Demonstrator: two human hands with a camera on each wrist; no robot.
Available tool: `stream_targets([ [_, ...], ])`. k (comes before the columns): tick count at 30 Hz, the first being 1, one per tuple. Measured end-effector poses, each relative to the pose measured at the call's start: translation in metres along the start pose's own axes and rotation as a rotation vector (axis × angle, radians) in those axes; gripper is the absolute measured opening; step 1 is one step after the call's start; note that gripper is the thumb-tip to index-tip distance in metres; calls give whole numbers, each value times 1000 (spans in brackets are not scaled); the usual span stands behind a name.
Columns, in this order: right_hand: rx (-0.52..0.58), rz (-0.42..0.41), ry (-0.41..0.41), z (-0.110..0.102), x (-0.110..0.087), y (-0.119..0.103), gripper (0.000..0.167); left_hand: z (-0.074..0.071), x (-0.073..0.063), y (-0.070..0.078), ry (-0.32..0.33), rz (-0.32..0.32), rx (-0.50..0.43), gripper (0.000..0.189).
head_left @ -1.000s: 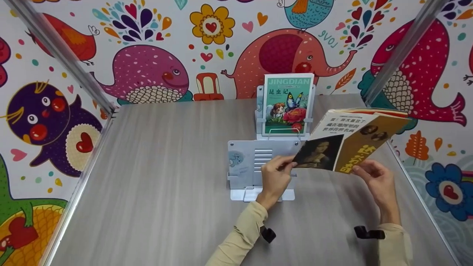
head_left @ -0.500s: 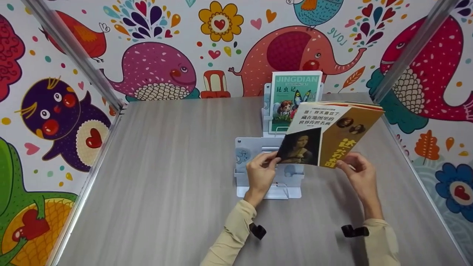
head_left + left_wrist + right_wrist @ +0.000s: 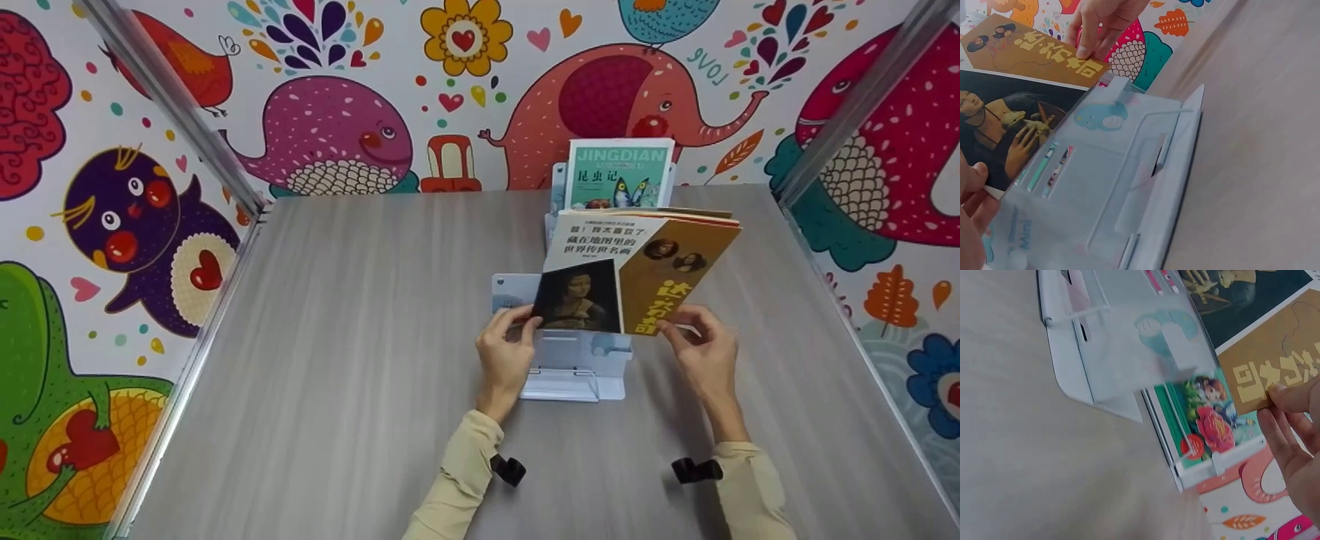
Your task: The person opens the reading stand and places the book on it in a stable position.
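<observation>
Both hands hold a paperback book (image 3: 637,277) with a brown and white cover and a dark portrait painting. My left hand (image 3: 504,364) pinches its lower left corner between thumb and fingers. At the lower right corner, my right hand (image 3: 707,360) pinches the cover with the thumb in front. The book is tilted, its top edge slightly fanned. Below and behind it stands a pale blue book stand (image 3: 574,384), partly covered by the book in the head view. In the left wrist view the stand's ledge and wire page holder (image 3: 1145,121) show, with nothing on the ledge.
Farther back, a green-covered book (image 3: 621,169) rests on a second book stand (image 3: 557,187), its lower half hidden in the head view. The right wrist view shows that stand's wire holder in front of it. Cartoon-printed walls and metal posts (image 3: 172,105) bound the wood-grain table (image 3: 360,337).
The hands have carried the book leftward, from the right side to in front of the stand, now overlapping the green book. The head view has also shifted slightly.
</observation>
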State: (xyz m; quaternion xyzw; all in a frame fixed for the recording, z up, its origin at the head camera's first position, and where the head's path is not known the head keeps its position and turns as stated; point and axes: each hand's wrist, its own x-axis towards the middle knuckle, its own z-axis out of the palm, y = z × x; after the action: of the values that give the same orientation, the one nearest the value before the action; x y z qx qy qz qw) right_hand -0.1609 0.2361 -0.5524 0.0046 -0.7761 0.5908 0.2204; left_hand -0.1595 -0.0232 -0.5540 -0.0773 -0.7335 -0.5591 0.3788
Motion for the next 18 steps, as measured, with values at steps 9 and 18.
stream_targets([
  [9, -39, -52, -46, 22, -9, 2, 27, -14, -7, -40, 54, 89, 95, 21],
  [18, -107, -58, -80, 34, -15, 5, 25, -25, -11, -50, 47, 143, 114, 24],
])
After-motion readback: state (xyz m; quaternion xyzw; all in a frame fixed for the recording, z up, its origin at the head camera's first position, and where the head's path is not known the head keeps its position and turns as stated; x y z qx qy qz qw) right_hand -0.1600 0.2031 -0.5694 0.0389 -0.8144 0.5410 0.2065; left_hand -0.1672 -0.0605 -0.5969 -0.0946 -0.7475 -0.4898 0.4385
